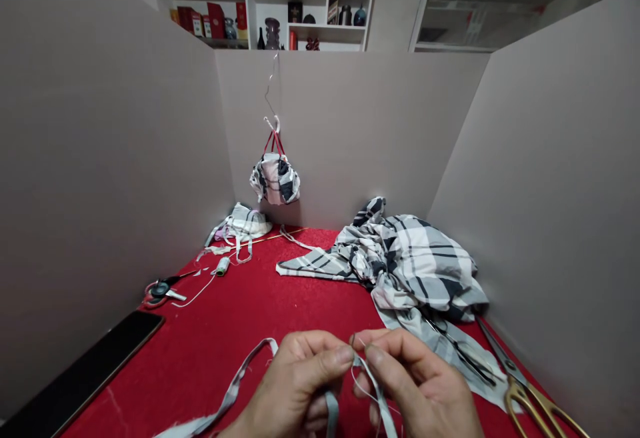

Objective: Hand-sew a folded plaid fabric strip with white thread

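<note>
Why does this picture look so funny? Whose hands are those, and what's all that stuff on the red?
The picture comes from a camera worn on a person's head, so you see what they see, looking forward and down. That's why the hands look so close! These are the person's own left hand and right hand. Together they pinch a grey fabric strip.

On the red surface lie a big plaid cloth, gold-handled scissors, a second pair of scissors and a spool of thread. A small plaid bundle hangs on red straps in front of the pale wall.
</note>
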`<state>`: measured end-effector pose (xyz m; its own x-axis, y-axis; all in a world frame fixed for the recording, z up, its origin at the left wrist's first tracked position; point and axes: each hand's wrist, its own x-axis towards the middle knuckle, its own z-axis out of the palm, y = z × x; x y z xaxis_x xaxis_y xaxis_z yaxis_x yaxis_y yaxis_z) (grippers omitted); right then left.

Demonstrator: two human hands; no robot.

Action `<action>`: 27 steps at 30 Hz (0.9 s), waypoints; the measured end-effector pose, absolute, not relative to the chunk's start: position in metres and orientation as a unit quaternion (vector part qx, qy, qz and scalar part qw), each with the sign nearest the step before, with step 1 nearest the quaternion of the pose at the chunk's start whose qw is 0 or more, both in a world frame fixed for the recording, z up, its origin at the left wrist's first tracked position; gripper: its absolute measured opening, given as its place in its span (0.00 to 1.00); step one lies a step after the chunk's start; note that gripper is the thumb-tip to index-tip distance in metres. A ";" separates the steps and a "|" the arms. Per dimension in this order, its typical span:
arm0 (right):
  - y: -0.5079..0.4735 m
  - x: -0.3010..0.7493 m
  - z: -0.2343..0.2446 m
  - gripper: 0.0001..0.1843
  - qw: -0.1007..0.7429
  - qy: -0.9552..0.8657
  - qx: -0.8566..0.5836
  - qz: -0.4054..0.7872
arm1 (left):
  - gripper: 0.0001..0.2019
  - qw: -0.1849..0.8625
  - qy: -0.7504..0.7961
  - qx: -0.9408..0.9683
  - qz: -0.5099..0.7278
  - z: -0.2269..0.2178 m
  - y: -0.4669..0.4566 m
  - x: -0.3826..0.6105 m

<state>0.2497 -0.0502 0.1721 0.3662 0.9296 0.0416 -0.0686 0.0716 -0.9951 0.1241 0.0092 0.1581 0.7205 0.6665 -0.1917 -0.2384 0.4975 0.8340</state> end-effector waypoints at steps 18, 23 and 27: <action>-0.045 0.248 0.176 0.17 0.616 -0.341 -0.535 0.467 | 0.11 0.867 0.212 0.371 0.256 0.149 0.012 0.125; -0.044 0.250 0.169 0.18 0.603 -0.345 -0.536 0.480 | 0.10 0.843 0.241 0.388 0.285 0.151 0.011 0.126; -0.041 0.254 0.163 0.18 0.600 -0.376 -0.524 0.474 | 0.11 0.821 0.260 0.410 0.300 0.152 0.011 0.128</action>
<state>0.2536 -0.0406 0.1632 0.2688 0.9621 -0.0452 -0.1741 0.0024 -0.9847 0.1277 0.0108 0.1521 0.6851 0.7057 -0.1806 -0.2790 0.4833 0.8298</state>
